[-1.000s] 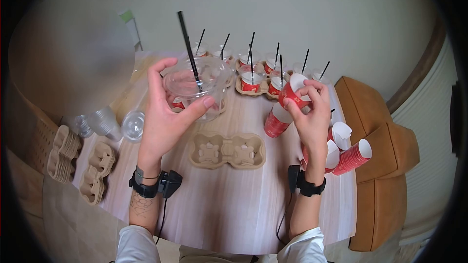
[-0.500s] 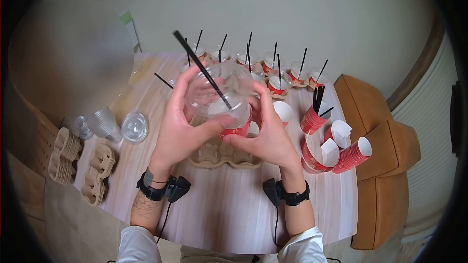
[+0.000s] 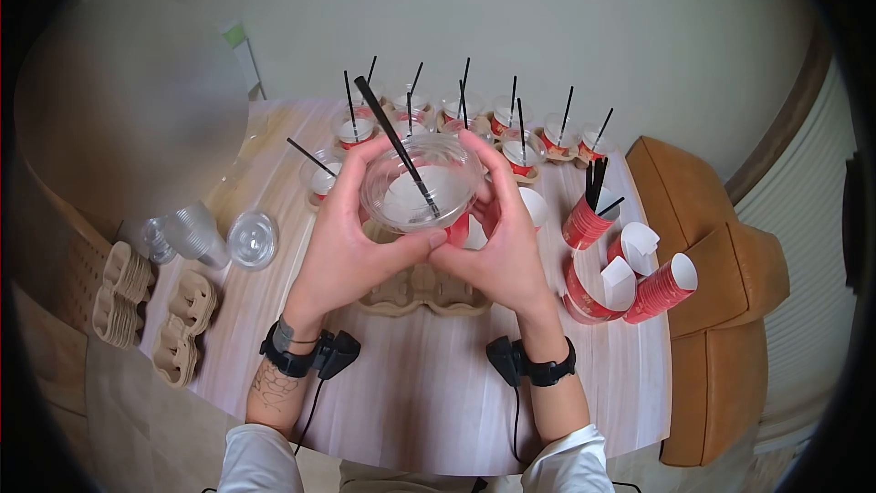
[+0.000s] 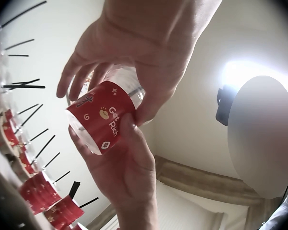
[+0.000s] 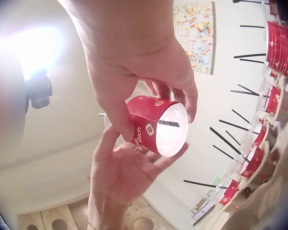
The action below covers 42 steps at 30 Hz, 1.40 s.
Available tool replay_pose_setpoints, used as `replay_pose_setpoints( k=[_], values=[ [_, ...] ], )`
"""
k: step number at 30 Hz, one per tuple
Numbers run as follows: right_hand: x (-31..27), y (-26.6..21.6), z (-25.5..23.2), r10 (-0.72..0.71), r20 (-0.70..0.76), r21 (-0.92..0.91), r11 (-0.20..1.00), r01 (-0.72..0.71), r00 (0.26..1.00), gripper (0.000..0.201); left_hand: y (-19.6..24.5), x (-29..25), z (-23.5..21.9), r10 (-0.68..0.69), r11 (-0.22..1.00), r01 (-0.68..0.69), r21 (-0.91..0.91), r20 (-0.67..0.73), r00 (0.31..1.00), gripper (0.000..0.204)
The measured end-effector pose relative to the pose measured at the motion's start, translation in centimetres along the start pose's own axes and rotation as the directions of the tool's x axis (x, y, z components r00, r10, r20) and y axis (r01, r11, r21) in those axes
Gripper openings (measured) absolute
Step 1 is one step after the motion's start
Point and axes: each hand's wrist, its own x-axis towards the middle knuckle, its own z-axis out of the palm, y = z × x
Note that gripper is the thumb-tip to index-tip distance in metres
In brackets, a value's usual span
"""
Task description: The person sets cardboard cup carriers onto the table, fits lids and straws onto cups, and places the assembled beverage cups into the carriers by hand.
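Both hands hold a clear lidded cup (image 3: pixel 447 178) above the middle of the table, a black straw (image 3: pixel 388 128) slanting out of its top. A red paper sleeve (image 4: pixel 103 112) surrounds the cup's lower part; through its open end the right wrist view shows the straw inside. The left hand (image 3: pixel 338 242) curls round the clear cup from the left. From the right, the right hand (image 3: pixel 497 260) grips the sleeve (image 5: pixel 144 115), its thumb close to the left thumb. Beneath them lies a two-cell cardboard carrier (image 3: pixel 388 299), partly hidden by the hands.
Lidded cups (image 3: pixel 520 148) with straws stand in carriers at the back. On the right are a red container (image 3: pixel 582 226) of straws and stacked red sleeves (image 3: pixel 659 294). At left lie nested clear cups (image 3: pixel 194 230), clear lids (image 3: pixel 252 237) and carriers (image 3: pixel 189 306).
The right hand has brought the red sleeve leftward from beside the sleeves, and it now surrounds the clear cup. The left hand has moved right and slightly down with the cup.
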Motion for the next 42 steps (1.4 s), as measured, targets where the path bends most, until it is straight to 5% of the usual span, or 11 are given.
replay_pose_setpoints(
  k=[8,11,13,16,20,22,26,28,30,37,42],
  values=[
    [0.0,0.3,-0.8,-0.018,0.036,-0.025,1.0,0.019,0.999,0.101,-1.0,-0.1,-0.6,-0.057,0.996,0.059,0.066,-0.02,0.998,0.091],
    [-0.3,0.6,-4.5,0.003,-0.033,-0.402,0.915,-0.016,0.999,0.088,-0.8,-0.6,-1.5,-0.088,0.98,0.094,0.174,-0.04,0.995,0.091],
    [-0.4,2.2,-7.6,0.043,-0.156,-0.704,0.696,-0.141,0.987,0.062,-1.0,-1.4,-2.2,-0.102,0.965,0.11,0.24,-0.046,0.994,0.091],
    [-1.0,3.2,-9.3,0.171,-0.271,-0.807,0.497,-0.321,0.947,0.039,-3.1,-3.5,-2.9,-0.122,0.947,0.124,0.296,-0.026,0.992,0.089],
    [-1.1,5.3,-8.8,0.206,-0.216,-0.829,0.478,-0.291,0.954,0.029,-4.7,-5.4,-3.3,-0.213,0.944,0.228,0.239,-0.089,0.973,0.088],
    [-0.9,6.1,-7.6,0.289,-0.154,-0.929,0.284,-0.238,0.945,0.025,-5.8,-6.1,-3.5,-0.198,0.955,0.213,0.206,-0.092,0.976,0.088],
    [-0.9,10.3,-7.2,0.306,-0.269,-0.937,0.136,-0.321,0.913,0.01,-7.8,-7.1,-3.5,-0.256,0.928,0.264,0.263,-0.065,0.965,0.09],
    [-1.0,10.2,-7.7,0.33,-0.256,-0.925,0.19,-0.33,0.909,0.031,-7.9,-7.3,-3.4,-0.285,0.901,0.29,0.322,-0.064,0.956,0.091],
    [-1.0,9.4,-8.0,0.364,-0.318,-0.934,0.038,-0.355,0.875,0.012,-7.6,-7.5,-2.8,-0.294,0.894,0.287,0.344,-0.032,0.955,0.089],
    [-1.4,6.5,-10.6,0.538,-0.389,-0.903,-0.06,-0.426,0.748,0.02,-7.7,-7.9,-2.9,-0.287,0.88,0.269,0.392,-0.015,0.958,0.09],
    [-2.0,7.1,-10.8,0.526,-0.347,-0.923,-0.041,-0.384,0.777,0.022,-8.5,-8.0,-3.0,-0.262,0.866,0.243,0.436,-0.019,0.965,0.088]
  ],
)
